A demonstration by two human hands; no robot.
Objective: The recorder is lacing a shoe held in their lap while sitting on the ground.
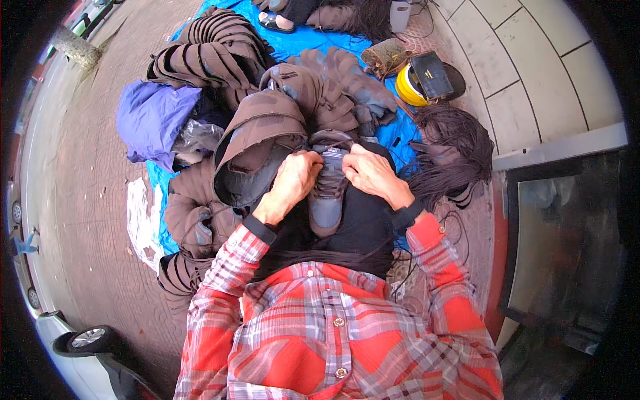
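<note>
Your left hand (pixel 293 178) and right hand (pixel 370 175) pinch opposite opening edges of the shoe (pixel 327 212) over your lap (pixel 367 223). Brown uppers (pixel 260 127) crowd its left; a lace bundle (pixel 457 143) lies right. The tongue (pixel 333 159) bears pale print.

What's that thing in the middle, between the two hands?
In the head view, a grey-brown shoe lies between the left hand and the right hand, its toe toward the checked shirt.

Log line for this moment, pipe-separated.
left hand: holding left edge of shoe upper | right hand: holding right edge | grey toe: toward wearer | nearby: brown stacks, blue sheet
</note>
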